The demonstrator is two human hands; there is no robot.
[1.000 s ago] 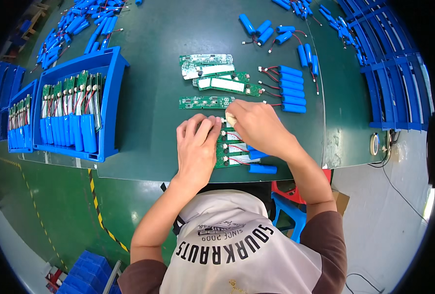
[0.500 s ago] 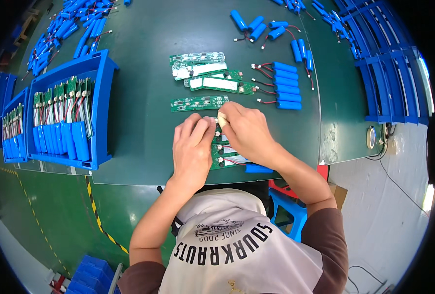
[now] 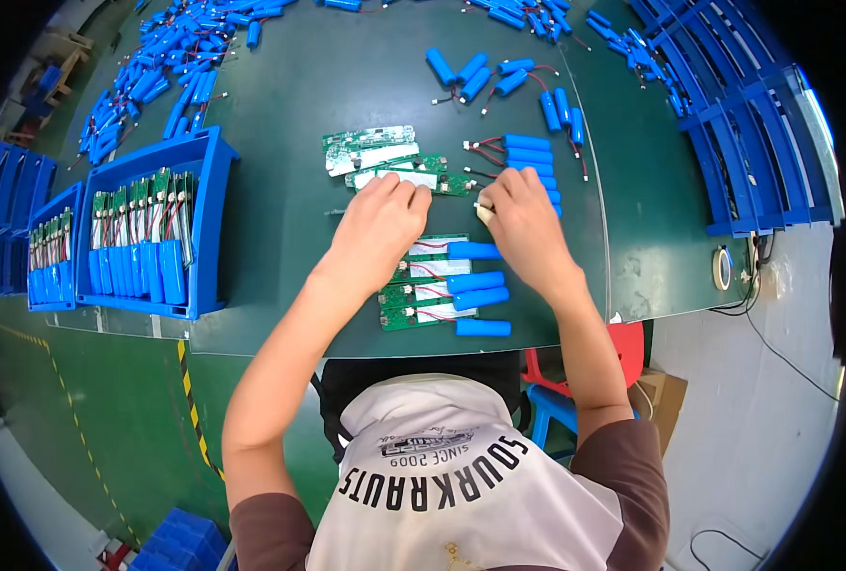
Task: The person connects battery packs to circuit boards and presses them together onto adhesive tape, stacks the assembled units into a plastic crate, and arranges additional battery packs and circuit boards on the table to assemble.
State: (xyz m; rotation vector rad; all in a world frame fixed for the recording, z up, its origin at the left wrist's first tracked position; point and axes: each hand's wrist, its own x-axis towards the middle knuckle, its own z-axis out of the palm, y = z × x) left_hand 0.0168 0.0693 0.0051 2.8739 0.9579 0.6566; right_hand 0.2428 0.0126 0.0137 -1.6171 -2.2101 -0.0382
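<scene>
Left grip (image 3: 377,228) curled, circuit boards (image 3: 399,177) just beyond it; right grip (image 3: 526,224) bunched, blue batteries (image 3: 527,143) just beyond it, can't tell what either holds.

Board (image 3: 334,212) mostly hidden; far batteries (image 3: 342,4) cropped

I wear a loose off-white shirt (image 3: 470,528) with bold black arched lettering (image 3: 426,500) across its front. Just beyond that lettering, toward the hem, sits a smaller black print (image 3: 427,443); on its opposite side, nearer my collar, is a little golden-yellow motif (image 3: 456,556). My short dark brown sleeves (image 3: 623,481) flank the lettering. A pale cream cover (image 3: 484,215) wraps one digit of my right hand (image 3: 526,224).
</scene>
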